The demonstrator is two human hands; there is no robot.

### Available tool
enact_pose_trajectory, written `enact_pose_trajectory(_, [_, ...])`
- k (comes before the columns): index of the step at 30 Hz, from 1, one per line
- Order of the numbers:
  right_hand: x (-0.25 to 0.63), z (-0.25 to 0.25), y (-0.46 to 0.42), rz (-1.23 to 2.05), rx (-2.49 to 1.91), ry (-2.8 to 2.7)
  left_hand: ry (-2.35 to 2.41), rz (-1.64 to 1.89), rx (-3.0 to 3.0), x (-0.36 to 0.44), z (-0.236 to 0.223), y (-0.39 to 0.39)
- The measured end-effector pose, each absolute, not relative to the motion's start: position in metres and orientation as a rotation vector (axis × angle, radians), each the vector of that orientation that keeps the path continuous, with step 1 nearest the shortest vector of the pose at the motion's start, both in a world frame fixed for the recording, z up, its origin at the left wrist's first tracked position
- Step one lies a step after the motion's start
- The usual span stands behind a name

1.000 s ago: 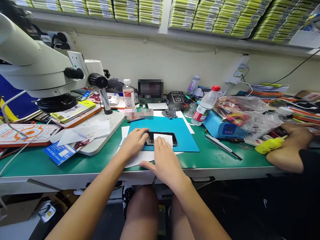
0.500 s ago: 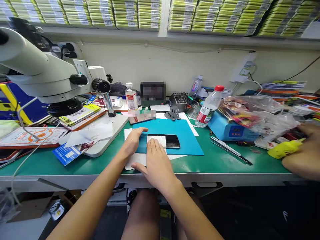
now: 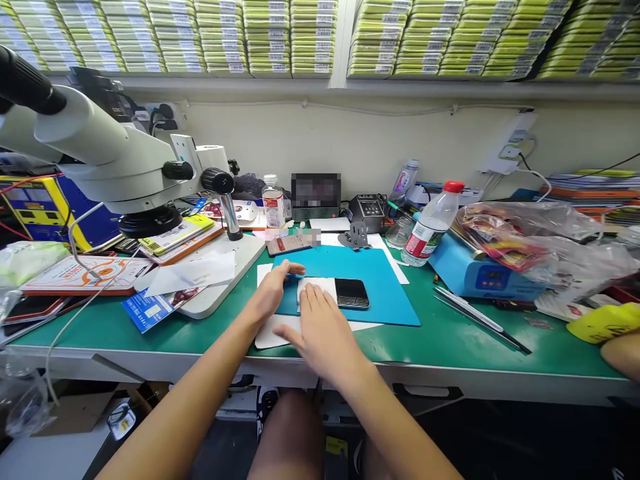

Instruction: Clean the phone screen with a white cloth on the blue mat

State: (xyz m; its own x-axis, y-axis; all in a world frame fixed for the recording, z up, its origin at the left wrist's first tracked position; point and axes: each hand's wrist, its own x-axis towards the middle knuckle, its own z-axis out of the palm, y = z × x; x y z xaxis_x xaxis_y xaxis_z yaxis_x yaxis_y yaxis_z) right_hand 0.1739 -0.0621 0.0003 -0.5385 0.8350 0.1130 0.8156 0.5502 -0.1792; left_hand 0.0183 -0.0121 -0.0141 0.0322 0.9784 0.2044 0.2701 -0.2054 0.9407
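A dark smartphone [image 3: 353, 294] lies flat on the blue mat [image 3: 385, 280]. Over its left part is a white cloth or tissue [image 3: 327, 285]; which of the two I cannot tell. My right hand [image 3: 320, 327] lies flat on this white piece, fingers straight and side by side, thumb out to the left. Beside the phone's left end my left hand [image 3: 273, 287] rests at the mat's edge with thumb and fingers apart. Nothing shows in its grasp. White paper [image 3: 273, 331] sticks out from under the mat.
A microscope [image 3: 120, 167] stands at left. Tweezers [image 3: 480, 317], a red-capped bottle [image 3: 433, 227] and a blue device [image 3: 480, 270] are to the right. Another person's arm [image 3: 623, 353] is beside a yellow bottle [image 3: 605, 323] at far right. Behind the mat lies another phone [image 3: 293, 243].
The camera view has shifted, so everything sits lower and further right. My hands keep nearly the same pose at the phone. The other person's arm has moved mostly out of view.
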Motion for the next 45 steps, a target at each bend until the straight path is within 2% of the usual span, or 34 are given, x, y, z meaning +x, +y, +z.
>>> enact_pose_trajectory(4, [0.172,0.009,-0.034,0.137,-1.383,-2.621,1.343,1.222,1.592,0.018,-0.017,-0.013])
enact_pose_trajectory(11, [0.201,-0.001,-0.072,0.126,-1.415,-2.631,1.347,1.208,1.628,0.02,-0.016,-0.013])
enact_pose_trajectory(18, [0.204,0.011,-0.034,0.148,-1.49,-2.638,1.381,1.149,1.763,0.021,-0.011,-0.017])
enact_pose_trajectory(25, [0.227,-0.003,-0.068,0.17,-1.528,-2.581,1.482,1.017,1.95,0.021,-0.011,-0.015])
enact_pose_trajectory(32, [0.231,0.008,-0.026,0.22,-1.708,-2.501,1.54,0.977,1.962,0.023,-0.009,-0.018])
enact_pose_trajectory(39, [0.244,-0.004,-0.073,0.099,-1.627,-2.542,1.525,0.933,2.032,0.022,-0.005,-0.022])
enact_pose_trajectory(45, [0.253,0.008,-0.03,0.215,-1.667,-2.52,1.507,0.857,2.143,0.023,-0.008,-0.023])
